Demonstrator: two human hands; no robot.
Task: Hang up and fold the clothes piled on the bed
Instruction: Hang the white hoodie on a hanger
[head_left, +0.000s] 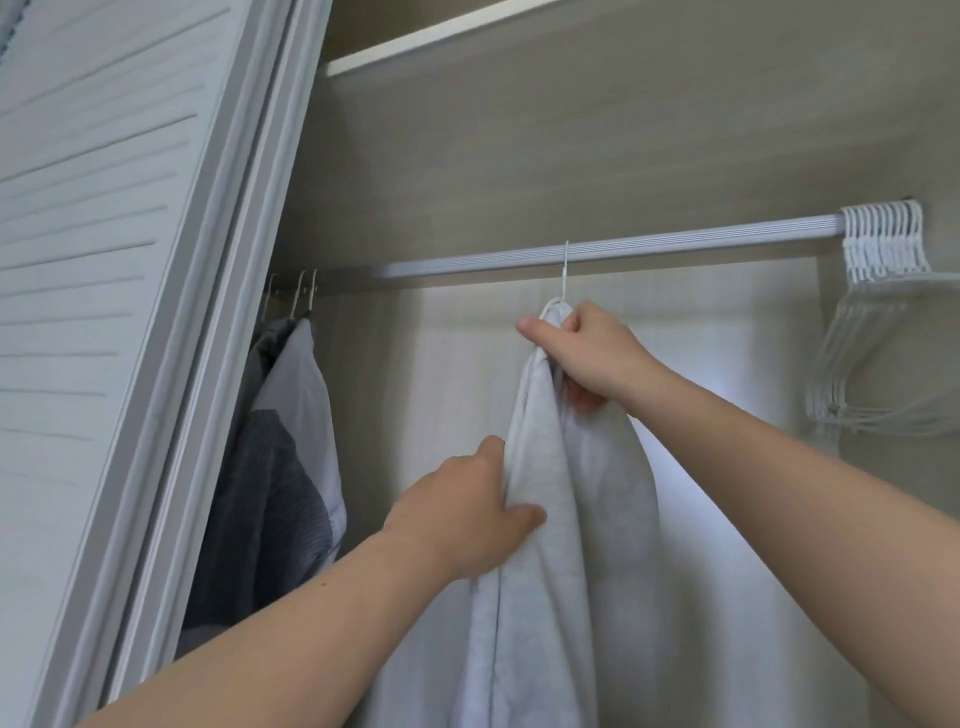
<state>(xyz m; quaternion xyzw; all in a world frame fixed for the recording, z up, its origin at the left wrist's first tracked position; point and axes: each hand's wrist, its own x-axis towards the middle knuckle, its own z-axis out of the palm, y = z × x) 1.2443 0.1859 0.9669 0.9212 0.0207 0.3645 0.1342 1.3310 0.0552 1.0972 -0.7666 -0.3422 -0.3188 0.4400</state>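
Observation:
A pale grey garment (582, 519) hangs from a white hanger whose hook (565, 270) sits over the silver wardrobe rail (675, 244). My right hand (582, 358) grips the garment's top at the hanger's neck, thumb pointing left. Lower down, my left hand (467, 514) pinches the garment's left edge between thumb and fingers. Most of the hanger is hidden inside the fabric.
Dark grey and light clothes (280, 457) hang at the rail's left end beside the louvred sliding door (104, 260). A bunch of several empty white hangers (878, 291) crowds the rail's right end. A shelf (441, 36) runs above.

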